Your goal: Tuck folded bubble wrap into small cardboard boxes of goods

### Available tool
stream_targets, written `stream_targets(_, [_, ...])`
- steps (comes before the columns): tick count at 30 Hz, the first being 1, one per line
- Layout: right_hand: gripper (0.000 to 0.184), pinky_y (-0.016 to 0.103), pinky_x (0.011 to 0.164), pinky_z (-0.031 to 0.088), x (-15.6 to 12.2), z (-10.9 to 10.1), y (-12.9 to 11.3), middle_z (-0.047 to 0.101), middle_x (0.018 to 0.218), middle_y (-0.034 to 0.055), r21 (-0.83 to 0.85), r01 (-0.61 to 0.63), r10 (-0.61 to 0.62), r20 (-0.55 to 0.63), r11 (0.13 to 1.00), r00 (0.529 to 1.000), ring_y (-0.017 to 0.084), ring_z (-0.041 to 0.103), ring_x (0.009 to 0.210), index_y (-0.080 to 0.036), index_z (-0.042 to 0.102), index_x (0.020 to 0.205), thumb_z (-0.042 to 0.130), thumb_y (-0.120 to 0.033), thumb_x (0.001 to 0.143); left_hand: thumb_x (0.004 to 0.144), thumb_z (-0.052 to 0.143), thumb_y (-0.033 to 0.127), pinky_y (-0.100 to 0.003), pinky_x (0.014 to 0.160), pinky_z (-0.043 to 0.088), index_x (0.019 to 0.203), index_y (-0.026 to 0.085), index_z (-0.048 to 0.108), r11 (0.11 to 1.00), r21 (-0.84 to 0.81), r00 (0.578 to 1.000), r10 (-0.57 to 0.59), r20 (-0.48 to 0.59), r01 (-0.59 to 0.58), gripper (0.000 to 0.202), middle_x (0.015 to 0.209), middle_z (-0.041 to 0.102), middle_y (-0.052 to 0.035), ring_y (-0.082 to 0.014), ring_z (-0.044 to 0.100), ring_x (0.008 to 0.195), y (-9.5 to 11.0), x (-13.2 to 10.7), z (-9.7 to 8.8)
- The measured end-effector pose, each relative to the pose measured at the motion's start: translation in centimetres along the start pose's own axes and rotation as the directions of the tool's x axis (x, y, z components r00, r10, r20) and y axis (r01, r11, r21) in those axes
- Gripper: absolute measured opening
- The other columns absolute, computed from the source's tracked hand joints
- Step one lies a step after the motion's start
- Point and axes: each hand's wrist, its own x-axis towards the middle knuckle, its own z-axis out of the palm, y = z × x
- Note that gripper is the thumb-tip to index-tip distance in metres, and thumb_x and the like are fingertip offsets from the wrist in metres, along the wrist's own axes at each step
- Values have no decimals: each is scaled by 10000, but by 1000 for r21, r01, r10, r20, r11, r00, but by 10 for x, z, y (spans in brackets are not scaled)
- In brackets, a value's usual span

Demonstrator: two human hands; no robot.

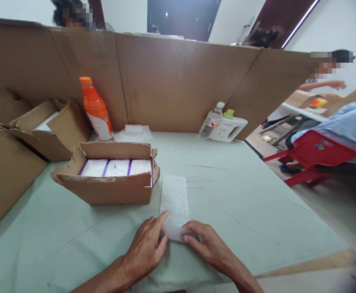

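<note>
A strip of white bubble wrap (174,199) lies flat on the pale green table (241,191), its long side pointing away from me. My left hand (145,248) rests at its near left corner, forefinger stretched onto the wrap and the other fingers curled. My right hand (208,244) presses on the near right corner with its fingers together, thumb and forefinger at the edge. Just left of the wrap stands an open cardboard box (110,189) with three white, purple-edged packs (116,167) side by side inside.
An orange bottle (96,108) and open cardboard boxes (43,130) stand at the back left, a clear water bottle (210,122) and white jug (229,128) at the back right. A cardboard wall (171,81) rings the table. A red chair (315,152) and other people are at the right.
</note>
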Motion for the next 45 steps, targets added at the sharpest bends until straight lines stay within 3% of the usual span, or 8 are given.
stream_targets(5, [229, 328, 827, 569, -12, 8, 9, 741, 1037, 65, -268, 109, -237, -514, 957, 825, 205, 697, 943, -230, 637, 1157, 619, -216, 929, 847, 478, 142, -439, 833, 571, 1465, 98, 455, 991, 39, 991, -132, 5, 132, 620, 1006, 736, -136, -284, 702, 890, 3, 25, -2])
stream_targets(8, [279, 345, 872, 560, -20, 15, 10, 731, 1043, 80, -401, 205, -408, -524, 893, 748, 208, 679, 998, -218, 634, 1177, 616, -134, 912, 850, 470, 154, -423, 791, 564, 1450, 88, 474, 987, 71, 990, -142, -11, 143, 604, 956, 734, -129, -281, 698, 842, 3, 29, -3])
stream_targets(15, [274, 378, 875, 574, -17, 22, 12, 716, 1142, 105, -348, 156, -332, -534, 925, 777, 228, 683, 1050, -224, 639, 1184, 612, -164, 918, 865, 466, 154, -376, 835, 544, 1390, 137, 514, 997, 19, 995, -74, -65, 75, 527, 1043, 731, -115, -233, 677, 882, -2, 20, -3])
stream_targets(21, [177, 403, 914, 575, -5, 2, 5, 741, 1125, 96, -191, 87, -169, -471, 978, 866, 247, 694, 1066, -234, 675, 1087, 576, -252, 941, 759, 450, 7, -343, 761, 504, 876, 200, 631, 993, -25, 993, 115, 3, -115, 289, 828, 663, -44, -216, 608, 842, 7, 6, -21])
stream_targets(27, [189, 279, 716, 577, 2, -7, -20, 762, 943, 31, 20, 54, -52, -94, 998, 994, 157, 692, 766, -230, 698, 995, 526, -305, 971, 695, 387, -76, -377, 973, 490, 905, 220, 653, 953, 128, 961, 264, 83, -273, 450, 1089, 681, -58, -225, 577, 1157, -18, -26, -80])
stream_targets(32, [187, 293, 783, 571, 10, -2, -25, 762, 977, 45, 3, 102, -100, -138, 995, 985, 176, 705, 866, -227, 699, 1007, 529, -298, 975, 779, 393, -25, -340, 925, 535, 1159, 266, 675, 904, 406, 987, 156, -33, -129, 556, 1279, 658, -49, -213, 628, 1119, -44, -62, -131])
stream_targets(42, [259, 479, 989, 471, 77, 36, -27, 672, 1309, 105, -364, 391, -342, 193, 845, 920, 289, 595, 1204, -203, 694, 1157, 591, -204, 919, 804, 491, 27, -428, 929, 539, 1066, 203, 684, 939, 323, 992, 124, -4, -116, 369, 1178, 681, -105, -269, 611, 1110, -16, -53, -57])
stream_targets(45, [275, 501, 1016, 440, 70, 16, 10, 672, 1319, 108, -431, 225, -249, 0, 874, 968, 292, 581, 1244, -217, 702, 1163, 517, -271, 967, 822, 477, 20, -417, 971, 518, 1085, 213, 677, 945, 298, 986, 158, -54, -135, 382, 1246, 666, -100, -262, 588, 1178, -26, -61, -56])
